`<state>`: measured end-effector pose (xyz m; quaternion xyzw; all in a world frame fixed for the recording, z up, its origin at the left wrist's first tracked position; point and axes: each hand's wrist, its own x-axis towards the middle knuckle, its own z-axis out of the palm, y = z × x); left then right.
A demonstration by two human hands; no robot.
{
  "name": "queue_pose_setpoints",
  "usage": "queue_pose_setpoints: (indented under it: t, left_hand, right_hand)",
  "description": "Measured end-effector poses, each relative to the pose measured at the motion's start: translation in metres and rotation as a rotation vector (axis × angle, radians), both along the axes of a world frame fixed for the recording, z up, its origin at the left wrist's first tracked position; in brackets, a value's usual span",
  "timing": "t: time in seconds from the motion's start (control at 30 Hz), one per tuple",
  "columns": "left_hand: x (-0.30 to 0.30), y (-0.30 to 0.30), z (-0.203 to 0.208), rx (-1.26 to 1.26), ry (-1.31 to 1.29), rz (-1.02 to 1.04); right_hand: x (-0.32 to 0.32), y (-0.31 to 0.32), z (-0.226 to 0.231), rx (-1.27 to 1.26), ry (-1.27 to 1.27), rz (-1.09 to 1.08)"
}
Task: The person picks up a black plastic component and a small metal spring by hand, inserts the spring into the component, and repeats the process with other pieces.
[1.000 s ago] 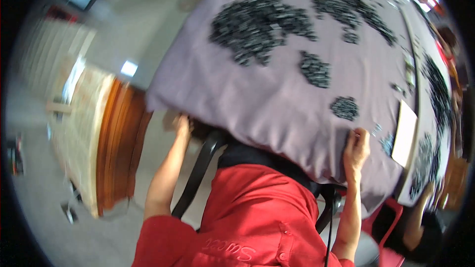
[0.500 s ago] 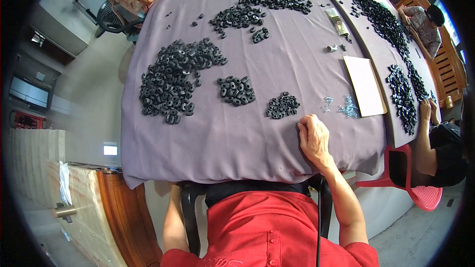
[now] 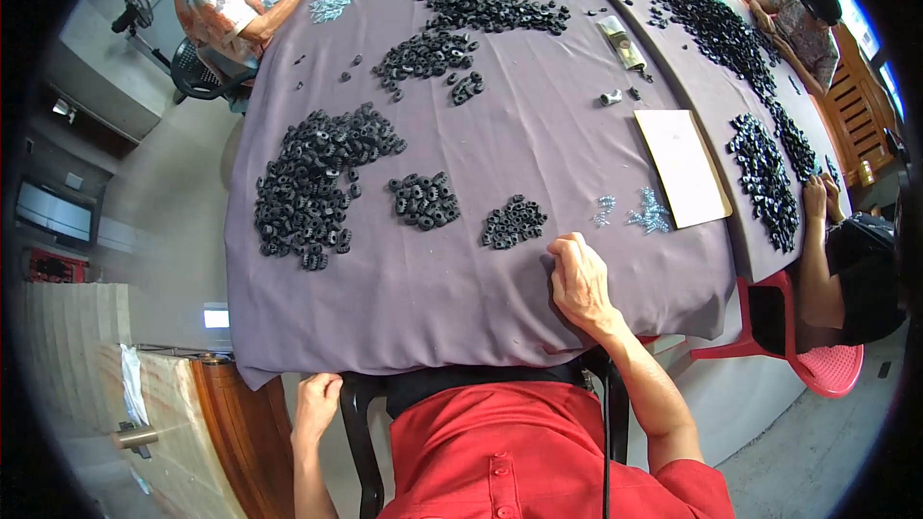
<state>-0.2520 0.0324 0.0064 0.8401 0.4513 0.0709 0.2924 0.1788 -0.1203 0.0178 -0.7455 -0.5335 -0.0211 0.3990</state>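
A roundish heap of small black ring-shaped pieces (image 3: 514, 222), facing mixed ways, lies on the purple-grey cloth-covered tabletop (image 3: 433, 312) beyond the right hand (image 3: 580, 281). It and the left hand (image 3: 315, 407) are curled; any contents cannot be told.

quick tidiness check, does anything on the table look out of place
A few small dark pieces lie scattered toward the left side of the grey-purple tablecloth, apart from the black heaps, so they may be strays. No obvious damage shows.

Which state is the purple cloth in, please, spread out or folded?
Spread out: the purple cloth lies wide beneath several black pieces.
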Motion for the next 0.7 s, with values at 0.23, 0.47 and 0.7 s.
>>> queue_pose_setpoints:
  t: [0.23, 0.47, 0.7]
  left_hand:
    - [0.090, -0.009, 0.080, -0.216, -0.022, -0.101]
    - [0.216, -0.008, 0.060, -0.075, -0.411, -0.282]
    - [0.273, 0.000, 0.012, 0.203, -0.525, -0.283]
  right_hand:
    - [0.012, -0.005, 0.004, 0.051, 0.262, 0.144]
    - [0.056, 0.002, 0.028, 0.036, 0.219, 0.052]
    - [0.118, 0.024, 0.031, -0.019, 0.258, -0.062]
